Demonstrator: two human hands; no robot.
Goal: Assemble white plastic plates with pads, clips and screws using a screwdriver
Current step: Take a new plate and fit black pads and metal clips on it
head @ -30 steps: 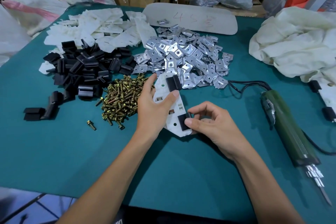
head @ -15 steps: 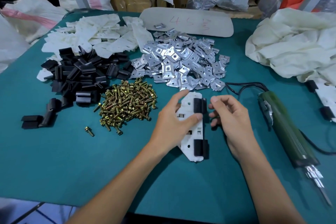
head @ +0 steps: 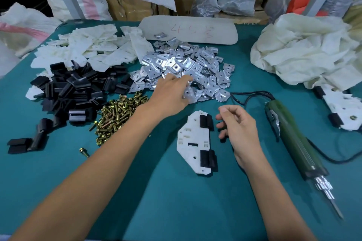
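A white plastic plate [head: 193, 139] with two black pads clipped on its right edge lies flat on the teal table [head: 176, 201]. My left hand [head: 172, 92] reaches over the plate into the pile of silver metal clips [head: 197, 66], its straight fingers touching clips at the pile's near edge. To the right of the plate my right hand [head: 239, 129] hovers with loosely curled fingers and holds nothing. The green electric screwdriver [head: 293, 139] lies on the table further right, bit pointing toward me.
Brass screws [head: 119, 111] are heaped left of the plate, and one loose screw [head: 84, 151] lies nearer. Black pads [head: 74, 88] and spare white plates [head: 94, 49] fill the back left. A crumpled white bag [head: 305, 55] and another plate with pads [head: 342, 111] sit at the right.
My left hand let go of the plate and moved forward to the clip pile. My right hand drew back from the upper pad. The plate now lies free on the table.
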